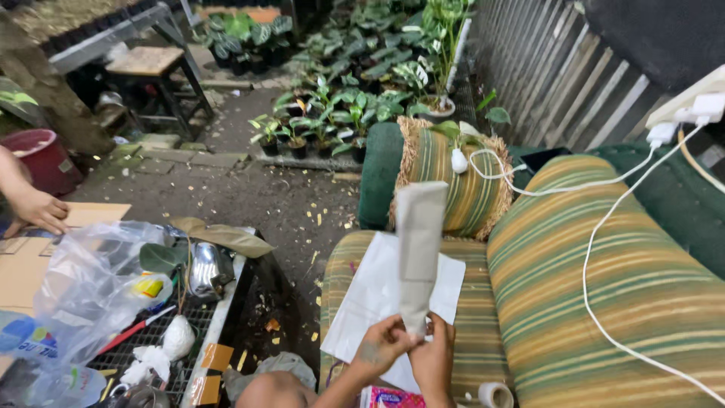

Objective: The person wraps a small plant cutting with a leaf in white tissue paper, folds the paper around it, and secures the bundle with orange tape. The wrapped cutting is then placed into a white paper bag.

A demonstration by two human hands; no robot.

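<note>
Both hands are pinched onto the bottom end of a rolled paper tube (420, 249), held upright over the striped sofa seat. Left hand (383, 345) grips from the left with fingers curled tight, right hand (436, 355) clamps from the right. A white paper sheet (362, 295) lies flat on the cushion right behind it. Somebody else's hand (34, 210) rests on cardboard (23, 264) off to the left.

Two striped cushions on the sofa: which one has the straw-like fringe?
The small upright cushion against the green armrest; its edges are fringed. The large back cushion has plain edges.
</note>
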